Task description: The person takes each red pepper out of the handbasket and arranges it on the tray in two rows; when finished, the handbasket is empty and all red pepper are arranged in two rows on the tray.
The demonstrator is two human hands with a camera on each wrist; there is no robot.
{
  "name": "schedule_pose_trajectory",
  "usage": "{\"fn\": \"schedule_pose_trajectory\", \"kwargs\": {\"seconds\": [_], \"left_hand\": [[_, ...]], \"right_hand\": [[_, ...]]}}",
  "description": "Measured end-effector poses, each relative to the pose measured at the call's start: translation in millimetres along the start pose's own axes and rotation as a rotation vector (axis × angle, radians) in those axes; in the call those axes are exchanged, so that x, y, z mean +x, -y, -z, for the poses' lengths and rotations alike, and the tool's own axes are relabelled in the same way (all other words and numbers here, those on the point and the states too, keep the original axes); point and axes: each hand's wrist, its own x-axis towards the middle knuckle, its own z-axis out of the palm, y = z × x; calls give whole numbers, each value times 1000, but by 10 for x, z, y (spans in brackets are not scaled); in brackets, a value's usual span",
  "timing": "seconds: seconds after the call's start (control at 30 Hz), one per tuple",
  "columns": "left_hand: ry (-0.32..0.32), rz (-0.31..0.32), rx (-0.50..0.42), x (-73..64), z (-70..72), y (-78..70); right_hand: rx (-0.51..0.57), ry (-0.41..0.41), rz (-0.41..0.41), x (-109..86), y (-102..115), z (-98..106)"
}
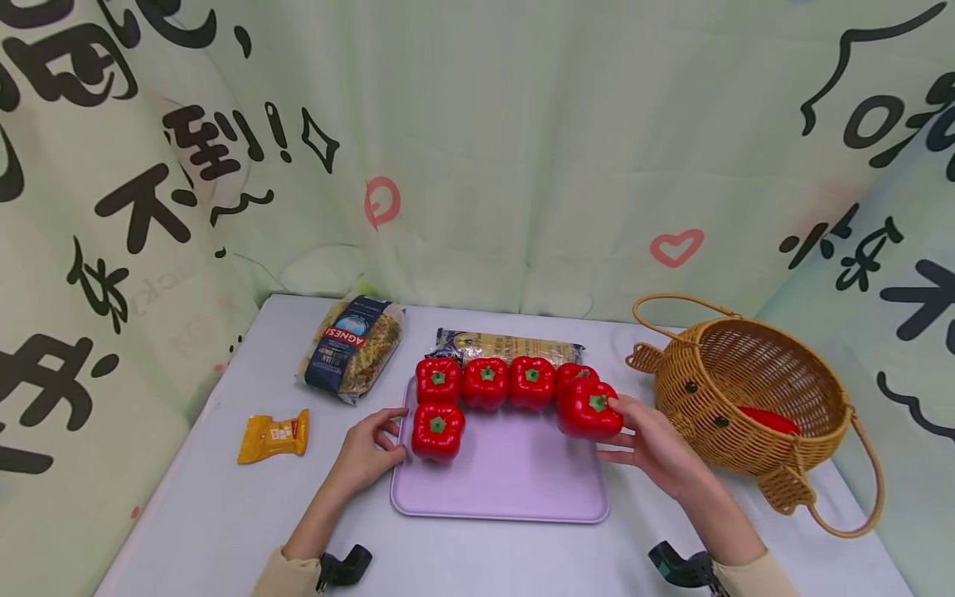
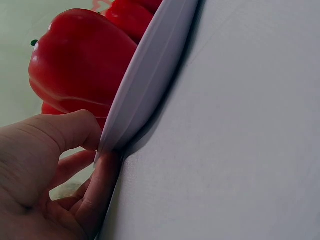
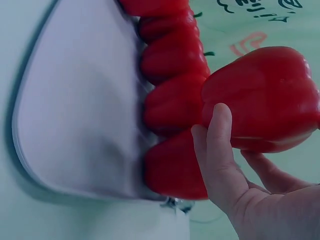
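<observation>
A red bell pepper (image 1: 589, 410) is held above the right far part of a lilac tray (image 1: 507, 485), stem upward. The right hand (image 1: 656, 444) grips it from the right, its digits parted to the pepper's width; not every contact point can be told. The left hand (image 1: 370, 448) pinches the tray's left rim.

Five further peppers (image 1: 438, 432) sit on the tray: four in a far row, one nearer at left. The right wrist view shows the held pepper raised above the row; the left wrist view shows the thumb inside the rim and a fingertip beneath, details the head view does not give.

Both forearms enter from the near side, angled inward. A wicker basket (image 1: 675, 414) stands at right with a red item (image 1: 770, 419) inside; an Agnesi pasta bag (image 1: 354, 344) lies far left, a yellow wrapped snack (image 1: 273, 436) nearer, and a long clear packet (image 1: 515, 347) beyond the tray.
</observation>
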Motion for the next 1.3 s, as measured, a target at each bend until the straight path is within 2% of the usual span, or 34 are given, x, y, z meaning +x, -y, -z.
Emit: {"fn": "schedule_pose_trajectory", "kwargs": {"seconds": [0.23, 0.47, 0.8, 1.3], "left_hand": [[-5, 8, -5, -4, 1, -6], [-1, 4, -6, 2, -5, 0], [-1, -7, -6, -3, -2, 1], [-1, 20, -1, 0, 1, -9]], "right_hand": [[-17, 38, -34, 100, -97, -193], [5, 31, -59, 221, -212, -358], [5, 44, -72, 327, -358, -557], [58, 85, -59, 471, -518, -790]]}}
